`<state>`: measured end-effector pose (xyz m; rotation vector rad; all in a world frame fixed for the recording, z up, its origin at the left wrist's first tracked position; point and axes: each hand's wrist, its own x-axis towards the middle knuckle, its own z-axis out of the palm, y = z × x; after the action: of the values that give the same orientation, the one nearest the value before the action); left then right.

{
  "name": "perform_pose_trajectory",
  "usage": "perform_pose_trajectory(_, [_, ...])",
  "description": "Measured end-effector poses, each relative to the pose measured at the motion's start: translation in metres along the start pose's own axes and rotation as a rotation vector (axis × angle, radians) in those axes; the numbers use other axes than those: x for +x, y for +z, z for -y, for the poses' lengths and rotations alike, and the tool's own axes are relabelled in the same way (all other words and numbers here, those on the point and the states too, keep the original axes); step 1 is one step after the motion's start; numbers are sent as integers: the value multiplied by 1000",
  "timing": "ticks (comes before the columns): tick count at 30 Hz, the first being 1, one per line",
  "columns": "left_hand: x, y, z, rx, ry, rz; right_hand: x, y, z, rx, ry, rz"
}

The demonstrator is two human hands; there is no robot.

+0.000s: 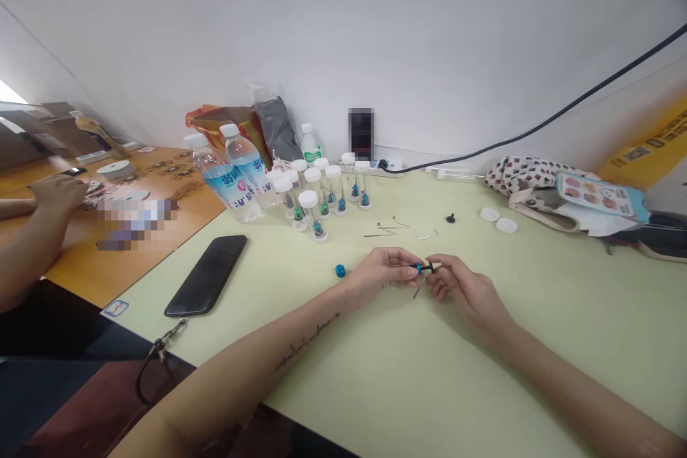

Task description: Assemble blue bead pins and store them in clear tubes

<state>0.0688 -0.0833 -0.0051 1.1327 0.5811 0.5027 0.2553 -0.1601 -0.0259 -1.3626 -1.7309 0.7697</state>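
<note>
My left hand (389, 266) pinches a small part with a blue metal collar and a black stem (425, 268). At the stem's other end, my right hand (464, 286) closes its fingers on the black cross-shaped tip. A thin metal pin (418, 290) sticks out below, between the hands; which hand has it I cannot tell. Beside my left wrist lies a blue knurled knob (340, 270). Beyond the hands are bent metal wires (383, 230), a small hex key (429, 235) and a black mushroom-shaped piece (451, 217).
Several clear tubes with white caps (314, 215) hold blue or green parts. Two water bottles (236, 186) stand behind a black phone (207, 275). White round caps (506, 226) lie near a patterned pouch (523, 175). A cable (483, 152) crosses the wall. A co-worker's arm (37, 236) is at left.
</note>
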Motion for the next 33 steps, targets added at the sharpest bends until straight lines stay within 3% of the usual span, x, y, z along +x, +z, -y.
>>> perform_pose_trajectory(33, [1,-1,4,-49,17,-36,1,-1,3,26,-12,-11])
